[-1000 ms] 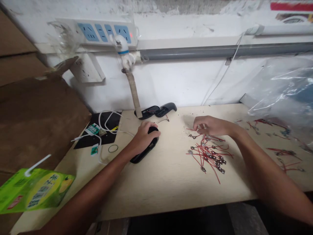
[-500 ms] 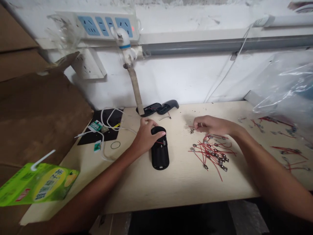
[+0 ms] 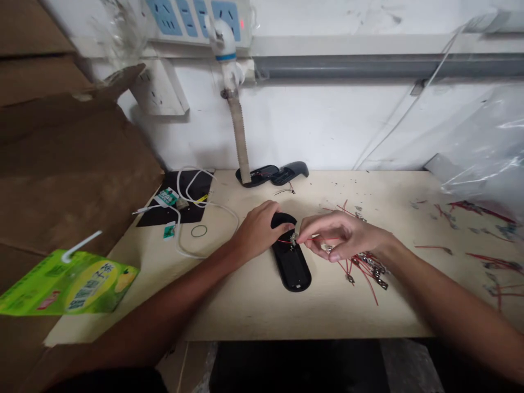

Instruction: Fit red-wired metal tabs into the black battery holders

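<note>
My left hand grips the upper end of an oblong black plastic housing that lies on the table, thumb over its top edge. Inside the housing a red wire shows near its upper part. My right hand is at the housing's right side, its fingertips pinching a small metal battery contact with a red wire that trails under the palm. Beneath and behind this hand lies a pile of metal contacts with red wires, partly hidden by it.
Two more black housing parts lie at the back by a ribbed hose. On the left are a white cable, green circuit boards, a green drink pouch and a cardboard box. More red wires are at right.
My right hand has moved left from the wire pile to the black housing, bringing a contact with a red wire. The housing is now tilted, its lower end turned to the right.
</note>
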`<state>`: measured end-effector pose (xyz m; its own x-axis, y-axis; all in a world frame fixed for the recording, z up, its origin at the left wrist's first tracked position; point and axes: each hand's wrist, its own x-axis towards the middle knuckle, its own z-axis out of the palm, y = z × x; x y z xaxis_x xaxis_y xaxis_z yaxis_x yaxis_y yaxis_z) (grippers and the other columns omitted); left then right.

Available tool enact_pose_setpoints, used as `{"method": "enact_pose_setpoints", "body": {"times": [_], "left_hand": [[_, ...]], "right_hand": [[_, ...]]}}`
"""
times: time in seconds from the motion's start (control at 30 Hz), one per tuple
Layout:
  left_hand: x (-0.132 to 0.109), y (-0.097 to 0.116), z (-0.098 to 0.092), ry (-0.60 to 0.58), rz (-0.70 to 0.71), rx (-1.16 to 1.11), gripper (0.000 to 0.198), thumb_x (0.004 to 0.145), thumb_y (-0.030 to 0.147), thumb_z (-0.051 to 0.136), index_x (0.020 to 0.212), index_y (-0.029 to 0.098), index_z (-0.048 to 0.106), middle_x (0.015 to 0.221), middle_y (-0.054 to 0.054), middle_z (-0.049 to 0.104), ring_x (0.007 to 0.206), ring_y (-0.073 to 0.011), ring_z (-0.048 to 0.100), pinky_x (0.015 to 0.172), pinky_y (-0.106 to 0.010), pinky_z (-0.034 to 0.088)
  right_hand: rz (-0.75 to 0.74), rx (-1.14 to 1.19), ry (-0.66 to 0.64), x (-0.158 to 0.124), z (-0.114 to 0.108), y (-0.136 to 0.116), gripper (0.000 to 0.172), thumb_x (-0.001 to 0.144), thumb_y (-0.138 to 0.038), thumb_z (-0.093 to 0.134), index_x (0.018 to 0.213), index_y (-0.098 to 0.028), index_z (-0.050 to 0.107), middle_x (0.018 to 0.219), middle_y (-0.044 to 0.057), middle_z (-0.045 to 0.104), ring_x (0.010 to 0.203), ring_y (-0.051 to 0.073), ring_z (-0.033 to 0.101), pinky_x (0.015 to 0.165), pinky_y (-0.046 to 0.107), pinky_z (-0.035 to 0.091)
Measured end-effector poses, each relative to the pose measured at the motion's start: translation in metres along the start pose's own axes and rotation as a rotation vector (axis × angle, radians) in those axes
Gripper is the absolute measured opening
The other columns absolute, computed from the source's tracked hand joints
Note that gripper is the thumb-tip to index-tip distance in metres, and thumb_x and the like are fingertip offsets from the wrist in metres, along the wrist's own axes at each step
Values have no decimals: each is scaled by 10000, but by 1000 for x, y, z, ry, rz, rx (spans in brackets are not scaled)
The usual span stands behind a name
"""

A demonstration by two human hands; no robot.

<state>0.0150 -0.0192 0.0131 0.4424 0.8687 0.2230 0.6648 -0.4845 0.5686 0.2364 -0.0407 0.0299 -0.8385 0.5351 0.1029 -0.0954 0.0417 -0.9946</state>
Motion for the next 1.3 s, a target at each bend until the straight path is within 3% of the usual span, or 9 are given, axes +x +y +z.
{"method": "enact_pose_setpoints", "body": {"times": [0.2, 0.3, 0.43, 0.67, 0.8, 1.3], "left_hand": [[-5, 4, 3, 17, -8, -25, 217, 796, 307, 644, 802, 195, 458, 822, -6, 555, 796, -174, 541, 732, -314, 425], [-7, 5, 4, 31, 10, -49, 212, 798, 279, 610, 822, 202, 413, 838, -9, 531, 789, -172, 525, 724, -318, 426], [-7, 1, 6, 29, 31, -88, 182, 818, 261, 547, 833, 211, 373, 833, -8, 512, 781, -170, 510, 721, -323, 424], [-8, -3, 9, 5, 92, -181, 113, 838, 208, 483, 907, 209, 394, 869, -11, 542, 799, -156, 531, 757, -317, 433], [-8, -4, 9, 8, 135, -203, 185, 794, 114, 452, 950, 210, 423, 913, -15, 576, 836, -151, 558, 790, -310, 451], [-6, -5, 9, 10, 197, -174, 246, 722, 41, 427, 885, 187, 539, 841, -15, 640, 790, -151, 592, 768, -300, 473]], "right_hand": [[-57, -64, 254, 10, 19, 8, 136, 847, -143, 648, 941, -160, 744, 765, 31, 630, 571, 64, 509, 476, 196, 395], [-107, -154, 269, 16, 26, 11, 138, 848, -133, 644, 929, -173, 749, 813, 48, 670, 718, 113, 604, 608, 243, 489], [-192, -275, 276, 20, 30, 12, 160, 853, -113, 629, 936, -183, 746, 880, 60, 666, 870, 153, 622, 750, 313, 505], [-91, -331, 375, 21, 33, 20, 77, 823, -155, 671, 870, -173, 728, 838, 46, 712, 764, 125, 654, 674, 262, 530], [-37, -346, 418, 20, 35, 22, 50, 804, -184, 690, 836, -164, 723, 793, 38, 717, 701, 119, 647, 638, 251, 524], [-39, -498, 444, 20, 39, 24, 114, 825, -241, 666, 758, -150, 670, 694, 26, 659, 611, 109, 559, 546, 233, 449]]}}
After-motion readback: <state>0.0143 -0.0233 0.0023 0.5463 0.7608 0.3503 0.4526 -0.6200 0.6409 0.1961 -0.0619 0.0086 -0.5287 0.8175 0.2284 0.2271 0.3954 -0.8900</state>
